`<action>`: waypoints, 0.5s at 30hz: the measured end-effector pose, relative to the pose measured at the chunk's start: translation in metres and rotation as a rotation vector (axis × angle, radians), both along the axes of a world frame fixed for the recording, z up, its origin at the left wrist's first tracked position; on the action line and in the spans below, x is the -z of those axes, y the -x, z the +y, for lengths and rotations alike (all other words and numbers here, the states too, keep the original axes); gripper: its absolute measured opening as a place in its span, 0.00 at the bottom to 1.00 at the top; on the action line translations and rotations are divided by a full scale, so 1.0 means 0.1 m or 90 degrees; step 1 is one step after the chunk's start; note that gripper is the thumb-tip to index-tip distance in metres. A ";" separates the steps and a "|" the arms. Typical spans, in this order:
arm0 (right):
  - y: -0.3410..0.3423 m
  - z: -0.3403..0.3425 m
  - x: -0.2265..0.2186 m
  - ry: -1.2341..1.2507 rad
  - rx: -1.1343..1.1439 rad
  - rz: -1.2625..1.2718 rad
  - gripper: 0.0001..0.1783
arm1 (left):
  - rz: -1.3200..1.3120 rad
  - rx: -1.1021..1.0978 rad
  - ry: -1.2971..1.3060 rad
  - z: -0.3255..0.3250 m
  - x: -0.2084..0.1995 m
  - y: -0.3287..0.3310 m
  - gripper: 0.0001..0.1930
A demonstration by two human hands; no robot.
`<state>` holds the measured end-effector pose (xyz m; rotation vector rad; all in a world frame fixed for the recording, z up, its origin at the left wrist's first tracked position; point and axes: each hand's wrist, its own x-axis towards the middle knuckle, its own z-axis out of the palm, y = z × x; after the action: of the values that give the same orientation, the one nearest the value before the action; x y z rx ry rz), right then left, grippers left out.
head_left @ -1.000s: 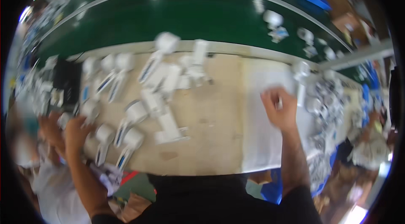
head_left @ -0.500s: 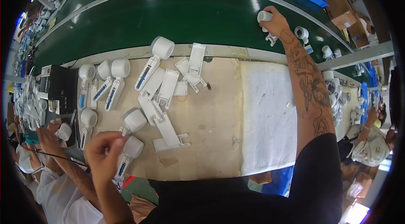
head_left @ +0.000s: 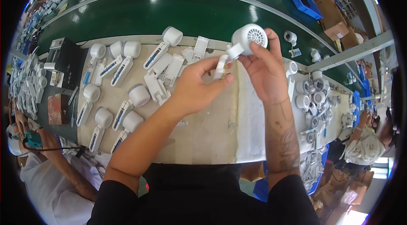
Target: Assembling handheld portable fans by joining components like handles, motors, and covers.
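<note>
Over the back edge of the bench, both my hands are on one white handheld fan part with a round, slotted fan head [head_left: 249, 40]. My right hand [head_left: 268, 70] grips the head from its right side, thumb near the grille. A short white handle piece [head_left: 221, 66] below the head is pinched between the thumb and fingers of my left hand [head_left: 199, 85]. Thin wires show at the joint between head and handle piece. White handle shells [head_left: 173, 69] lie loose just beyond my left forearm.
Several fan units with blue-striped handles [head_left: 123, 70] lie at the left, beside a black box [head_left: 63, 62]. A green conveyor [head_left: 203, 13] runs behind the bench. More fan heads [head_left: 313, 98] are heaped at the right. A co-worker's arm [head_left: 68, 163] is at the lower left.
My right hand has come back from the conveyor toward me, bringing the fan part. My left hand has moved from the bench's left side to the middle and now holds the handle piece.
</note>
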<state>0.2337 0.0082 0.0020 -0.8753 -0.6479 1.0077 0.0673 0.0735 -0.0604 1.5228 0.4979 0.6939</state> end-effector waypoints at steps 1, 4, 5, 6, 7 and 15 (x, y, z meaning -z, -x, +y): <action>0.07 -0.08 -0.02 -0.008 0.013 0.032 0.20 | -0.052 0.036 0.157 -0.09 -0.09 0.04 0.27; 0.10 -0.24 -0.02 -0.040 0.040 0.033 0.16 | -0.141 0.105 0.400 -0.31 -0.31 0.18 0.20; 0.13 -0.29 -0.03 -0.060 0.048 0.025 0.15 | -0.162 0.121 0.435 -0.34 -0.38 0.23 0.20; 0.16 -0.33 -0.06 -0.068 0.043 0.024 0.15 | -0.193 0.123 0.440 -0.38 -0.42 0.26 0.21; 0.19 -0.36 -0.09 -0.072 0.041 0.024 0.15 | -0.193 0.122 0.436 -0.41 -0.47 0.28 0.21; 0.34 -0.40 -0.27 -0.134 0.024 -0.127 0.22 | -0.168 0.075 0.367 -0.60 -0.70 0.32 0.14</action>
<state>0.1999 -0.0323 0.0288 -0.8044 -0.8871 0.8072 0.0357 0.0133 0.0096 0.8976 0.3617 0.5835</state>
